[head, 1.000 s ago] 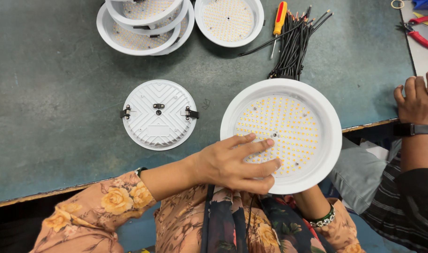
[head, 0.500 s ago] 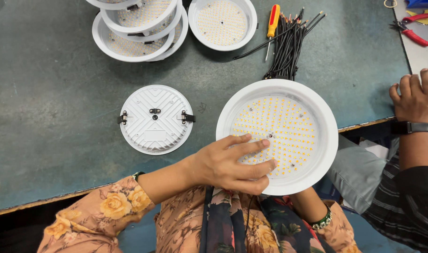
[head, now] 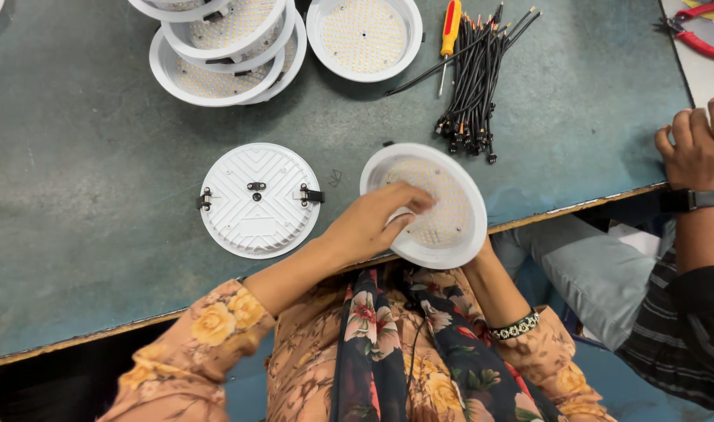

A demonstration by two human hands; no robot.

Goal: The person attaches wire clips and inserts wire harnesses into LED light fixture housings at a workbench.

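your left hand lies across the face of the round white led panel light with its yellow dotted board, fingers spread and pressed flat on it rather than curled around anything. your right hand is under that light, almost wholly hidden by it; only the wrist with a beaded bracelet shows, so it seems to be cupping the back, but you cannot tell how its fingers close. the light is tilted, hanging over the near edge of the dark green worktable, partly above your lap.

just left of it, apart from it, a second round white light lies face down with ribbed back and black spring clips. farther up the table sits a stack of white lights face up, with a single face-up white light beside it. a bundle of black wires with small end connectors lies just beyond the light you hold, and a screwdriver with a red and yellow handle rests against the bundle. red-handled pliers sit at the far right corner. another person's hand wearing a dark wristwatch grips the table's right edge.
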